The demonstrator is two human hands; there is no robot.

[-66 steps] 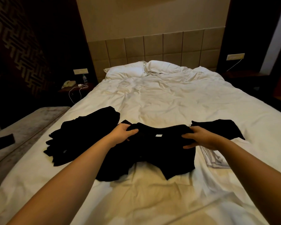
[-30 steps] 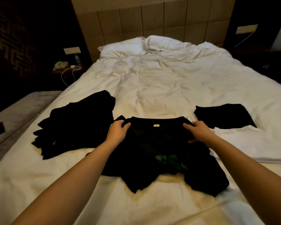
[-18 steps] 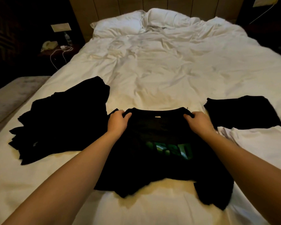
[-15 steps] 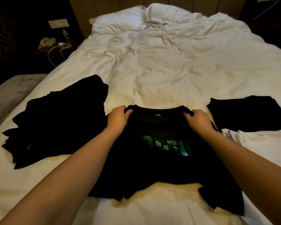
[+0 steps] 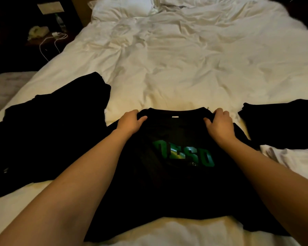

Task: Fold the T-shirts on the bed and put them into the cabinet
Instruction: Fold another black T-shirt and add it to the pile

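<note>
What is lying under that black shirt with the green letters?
The black shirt lies on the white bedsheet, which shows all round it. Both hands grip its shoulders. Anything directly beneath is covered.

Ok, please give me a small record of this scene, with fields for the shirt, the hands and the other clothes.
shirt in work: black T-shirt with green letters, spread flat on white bed sheet
left hand: grips left shoulder
right hand: grips right shoulder
left side: loose pile of black clothes
right side: folded black shirt, folded white shirt
</note>
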